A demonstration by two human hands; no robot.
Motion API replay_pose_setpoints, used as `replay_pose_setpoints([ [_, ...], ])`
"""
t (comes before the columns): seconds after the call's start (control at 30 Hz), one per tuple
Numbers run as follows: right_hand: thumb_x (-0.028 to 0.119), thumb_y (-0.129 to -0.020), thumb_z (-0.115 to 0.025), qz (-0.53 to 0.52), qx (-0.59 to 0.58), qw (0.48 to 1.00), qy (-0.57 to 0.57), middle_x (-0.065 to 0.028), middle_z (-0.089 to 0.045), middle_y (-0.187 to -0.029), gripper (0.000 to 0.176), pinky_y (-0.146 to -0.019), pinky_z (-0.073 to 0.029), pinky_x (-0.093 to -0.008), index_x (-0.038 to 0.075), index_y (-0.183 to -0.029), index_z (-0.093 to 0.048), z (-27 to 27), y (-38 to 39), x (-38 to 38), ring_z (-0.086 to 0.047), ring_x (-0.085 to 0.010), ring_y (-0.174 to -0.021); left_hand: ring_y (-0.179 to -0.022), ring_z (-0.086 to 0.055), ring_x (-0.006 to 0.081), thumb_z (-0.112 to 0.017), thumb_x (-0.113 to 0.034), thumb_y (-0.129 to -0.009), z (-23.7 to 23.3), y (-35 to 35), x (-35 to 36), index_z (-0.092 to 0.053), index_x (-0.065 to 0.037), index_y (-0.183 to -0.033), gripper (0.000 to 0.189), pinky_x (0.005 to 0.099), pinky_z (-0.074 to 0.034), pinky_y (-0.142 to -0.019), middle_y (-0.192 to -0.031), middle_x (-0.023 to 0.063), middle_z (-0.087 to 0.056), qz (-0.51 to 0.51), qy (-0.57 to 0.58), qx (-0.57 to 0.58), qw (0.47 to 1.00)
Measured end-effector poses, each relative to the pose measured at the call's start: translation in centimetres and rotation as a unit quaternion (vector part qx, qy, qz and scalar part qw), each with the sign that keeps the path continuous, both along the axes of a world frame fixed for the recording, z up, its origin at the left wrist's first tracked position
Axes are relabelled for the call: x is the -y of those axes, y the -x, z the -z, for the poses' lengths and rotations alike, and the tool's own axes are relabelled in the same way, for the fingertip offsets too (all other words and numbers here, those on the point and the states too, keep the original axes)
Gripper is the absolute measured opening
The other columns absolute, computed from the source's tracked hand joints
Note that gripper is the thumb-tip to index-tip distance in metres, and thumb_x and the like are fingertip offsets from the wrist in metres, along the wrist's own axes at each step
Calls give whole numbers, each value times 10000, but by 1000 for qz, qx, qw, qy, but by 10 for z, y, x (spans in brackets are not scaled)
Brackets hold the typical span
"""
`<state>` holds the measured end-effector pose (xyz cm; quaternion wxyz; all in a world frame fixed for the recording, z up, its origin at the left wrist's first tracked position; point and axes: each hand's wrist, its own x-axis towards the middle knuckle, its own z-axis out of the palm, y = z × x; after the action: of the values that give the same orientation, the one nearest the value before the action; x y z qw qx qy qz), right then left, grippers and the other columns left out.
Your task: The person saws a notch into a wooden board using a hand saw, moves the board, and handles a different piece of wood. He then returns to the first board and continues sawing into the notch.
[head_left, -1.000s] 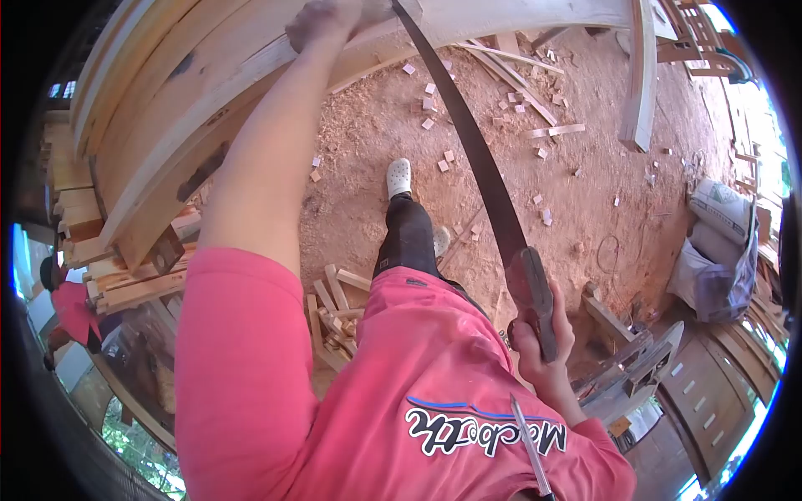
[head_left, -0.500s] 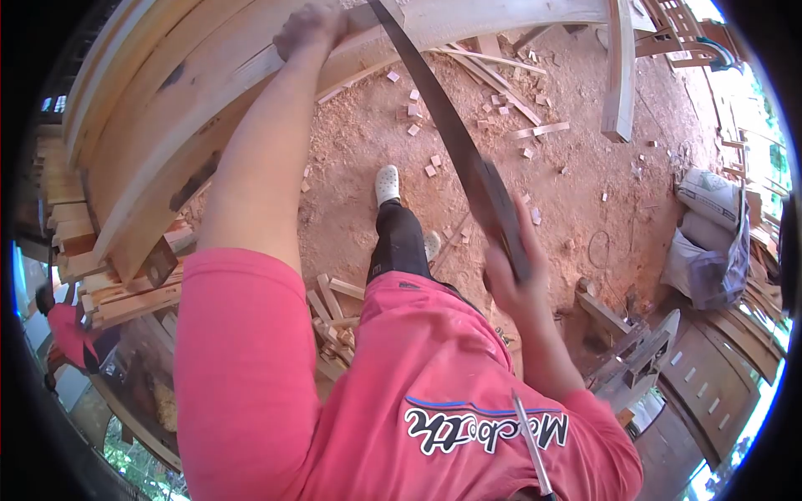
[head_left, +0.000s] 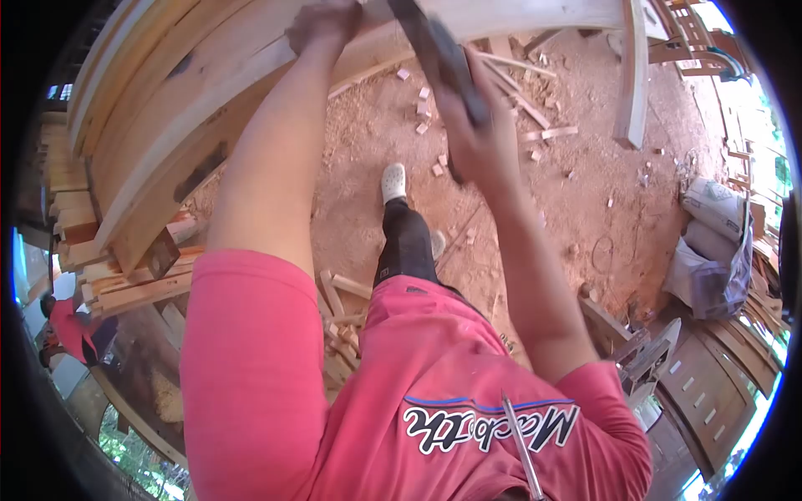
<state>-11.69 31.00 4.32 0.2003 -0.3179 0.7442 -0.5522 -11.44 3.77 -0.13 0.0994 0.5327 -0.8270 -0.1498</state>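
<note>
My right hand (head_left: 483, 138) is closed round the handle of a handsaw (head_left: 441, 57). The saw's dark blade runs up and left to the curved wooden plank (head_left: 501, 22) at the top of the view, where its far end leaves the frame. Beside the blade, to its left, my left hand (head_left: 324, 25) presses on the wood with its fingers curled over it. The top of that hand is close to the frame's upper edge, and the fingertips are partly hidden.
Curved boards (head_left: 192, 108) are stacked at the left. Small offcuts (head_left: 423, 108) and sawdust lie on the ground. A wooden post (head_left: 632, 83) hangs at upper right, with sacks (head_left: 710, 242) below it. Another person (head_left: 71, 330) is at far left.
My right hand has pushed the saw up and forward, so much less of the blade shows below the plank. My left hand stays on the wood; the whole view has shifted slightly.
</note>
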Motion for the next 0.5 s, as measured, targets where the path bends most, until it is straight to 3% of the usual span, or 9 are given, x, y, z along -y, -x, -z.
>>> replay_pose_setpoints([
  [0.07, 86, -957, -605, 10, 57, 998, -8, -150, -685, -1141, 581, -847, -509, -269, -5, -1496, -410, 0, -37, -74, -650, -140, -995, -1080, -686, 393, -453, -376, -908, -4, 0, -1, -753, -52, -1055, 466, 497, -543, -943, -1121, 214, -715, -30, -40, 22, 999],
  [0.1, 42, -953, -591, 11, 104, 992, -65, -179, -652, -1265, 604, -930, -482, -267, -15, -1513, -373, -12, -55, -116, -630, -152, -1114, -1080, -686, 393, -453, -376, -908, -3, -1, -3, -753, -52, -1055, 466, 497, -543, -943, -1121, 214, -715, -35, -43, 23, 998],
  [0.17, -19, -918, -578, 21, 149, 979, -134, -209, -640, -1295, 640, -956, -482, -298, -46, -1512, -343, -28, -87, -202, -630, -178, -1153, -1078, -689, 384, -465, -416, -905, -4, 2, -4, -752, -49, -1067, 494, 495, -548, -936, -1130, 221, -711, -36, -29, 33, 998],
  [0.23, -61, -893, -546, 5, 129, 987, -91, -234, -625, -1324, 653, -987, -479, -319, -72, -1508, -325, -51, -97, -237, -626, -227, -1201, -1068, -693, 385, -470, -429, -906, 0, 2, -4, -754, -50, -1062, 499, 496, -552, -925, -1123, 224, -713, -31, -27, 39, 998],
  [0.3, -76, -881, -516, -4, 74, 994, -84, -255, -612, -1339, 653, -1014, -471, -334, -89, -1503, -316, -52, -75, -207, -608, -283, -1246, -1058, -697, 386, -475, -442, -906, -1, 1, -3, -756, -51, -1058, 505, 497, -557, -914, -1116, 227, -714, -24, -21, 43, 999],
  [0.33, -39, -900, -526, -8, 50, 995, -90, -245, -622, -1326, 633, -976, -485, -322, -70, -1503, -337, -37, -54, -169, -636, -243, -1189, -1042, -702, 389, -470, -424, -911, -3, 0, -6, -754, -50, -1059, 492, 499, -562, -903, -1118, 226, -714, -17, -16, 37, 999],
  [0.4, 98, -935, -590, -12, 42, 994, -101, -151, -685, -1066, 574, -780, -514, -290, -27, -1471, -430, -17, -8, -56, -636, -148, -870, -1026, -707, 392, -466, -406, -916, 1, -1, -4, -753, -49, -1060, 480, 501, -566, -892, -1121, 226, -714, -9, -9, 31, 999],
  [0.43, 153, -933, -622, -27, -5, 1000, -7, -108, -667, -915, 573, -703, -503, -274, -18, -1455, -458, 2, 12, -7, -597, -117, -777, -1014, -709, 397, -458, -383, -921, 11, -4, 2, -749, -44, -1065, 469, 503, -568, -886, -1130, 223, -711, 43, 30, 55, 997],
  [0.5, 189, -940, -632, -24, -13, 999, 40, -92, -653, -858, 570, -662, -486, -262, -2, -1451, -470, 16, 21, 33, -569, -92, -738, -1002, -711, 402, -450, -359, -926, 13, -2, 12, -746, -39, -1070, 459, 505, -570, -880, -1139, 220, -709, 93, 76, 77, 990],
])
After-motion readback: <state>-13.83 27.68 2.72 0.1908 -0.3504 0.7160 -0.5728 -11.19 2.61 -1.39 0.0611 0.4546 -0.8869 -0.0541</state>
